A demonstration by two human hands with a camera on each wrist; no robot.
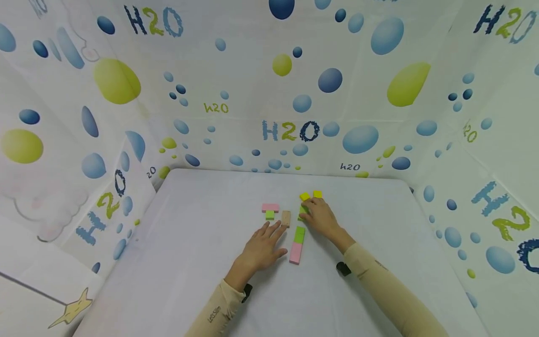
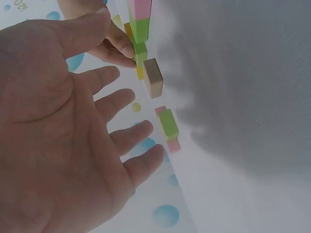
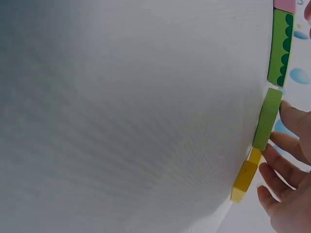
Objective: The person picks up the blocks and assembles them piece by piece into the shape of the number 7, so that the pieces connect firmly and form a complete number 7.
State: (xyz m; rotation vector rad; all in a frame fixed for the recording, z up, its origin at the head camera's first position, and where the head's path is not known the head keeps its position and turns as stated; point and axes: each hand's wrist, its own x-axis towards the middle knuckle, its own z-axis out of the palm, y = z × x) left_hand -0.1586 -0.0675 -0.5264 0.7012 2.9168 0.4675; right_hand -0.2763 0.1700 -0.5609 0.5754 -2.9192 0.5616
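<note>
My right hand (image 1: 321, 217) is over a green block (image 1: 302, 214), with thumb and fingertips at its two ends. In the right wrist view the thumb and fingers of that hand (image 3: 291, 165) meet the side of this green block (image 3: 267, 119). Just beyond its fingers lie two yellow blocks (image 1: 317, 194). My left hand (image 1: 261, 247) holds nothing, its fingers spread low over the table. Its fingertips are close to a plain wooden block (image 1: 286, 219). The left wrist view shows the palm of the left hand (image 2: 73, 126) beside the wooden block (image 2: 153, 78).
Nearer me, another green block (image 1: 299, 234) lies end to end with a pink block (image 1: 296, 253). Beyond the left fingers are a long pink block (image 1: 270, 207) and a small green block (image 1: 270, 216) against it. A white cloth covers the table (image 1: 189, 243); printed sheets (image 1: 244, 75) surround it.
</note>
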